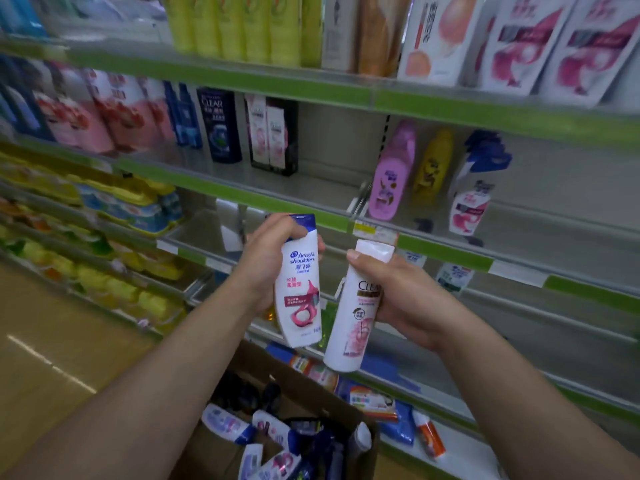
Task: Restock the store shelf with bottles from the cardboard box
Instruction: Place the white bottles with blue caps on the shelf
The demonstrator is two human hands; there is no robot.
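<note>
Two bare forearms rise from the bottom corners of the frame and meet at its centre, each hand wrapped around a bottle. The left hand (268,258) comes in from the lower left with the wrist bent slightly back; its fingers curl over the blue cap and front of the Head & Shoulders bottle (300,282), a white bottle with a pink swirl on its label, held cap up and leaning a little to the left. The right hand (398,292) enters from the lower right, thumb pressed just under the white cap and fingers folded behind the Clear bottle (355,306), a white bottle with a pale pink flower print, tilted so its base points down and left. The two bottles sit just beside each other, their lower ends nearly touching.

Below the hands, at bottom centre, the cardboard box (311,379) stands open on the floor with more white and blue bottles (273,431) lying jumbled inside. Behind the hands, across the centre of the frame, runs the green-edged shelf (446,252), with a pink bottle (391,171), a yellow bottle (434,164) and a white pump bottle (474,199) standing on it at right of centre.
</note>
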